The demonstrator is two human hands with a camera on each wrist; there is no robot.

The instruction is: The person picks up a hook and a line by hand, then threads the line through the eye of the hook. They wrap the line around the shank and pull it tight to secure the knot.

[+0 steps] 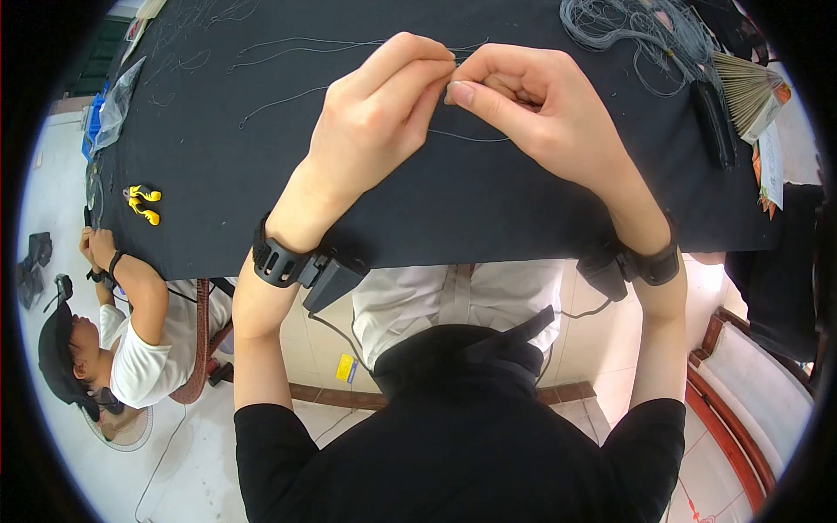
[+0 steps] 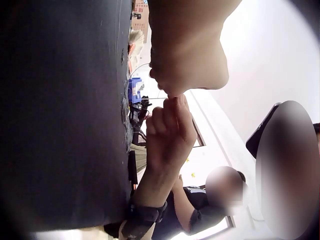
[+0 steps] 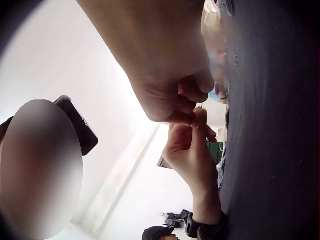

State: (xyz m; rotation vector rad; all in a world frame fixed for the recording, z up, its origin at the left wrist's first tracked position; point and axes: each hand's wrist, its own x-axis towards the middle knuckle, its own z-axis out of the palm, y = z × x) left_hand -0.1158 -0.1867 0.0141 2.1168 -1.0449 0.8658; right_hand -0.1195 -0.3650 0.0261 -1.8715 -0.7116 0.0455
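Note:
Above the dark tablecloth, the left hand [image 1: 370, 118] and right hand [image 1: 554, 109] meet at their fingertips. Both pinch thin grey cord, whose ends show on either side; the pinched spot itself is hidden by the fingers. One loose cord [image 1: 288, 103] runs out left of the left hand, and another [image 1: 471, 137] curves below the fingertips. In the left wrist view, the left hand [image 2: 187, 55] touches the right hand [image 2: 170, 135] at the tips. The right wrist view shows the right hand [image 3: 160, 70] with fingers curled, against the left hand's [image 3: 192, 155] thumb and finger.
A tangled bundle of grey cord [image 1: 641, 35] lies at the back right, beside a black case [image 1: 713, 126] and a fanned stack of strips [image 1: 745, 91]. Yellow-handled cutters [image 1: 143, 204] lie at the left. Another person [image 1: 139, 322] sits beyond the table's left edge.

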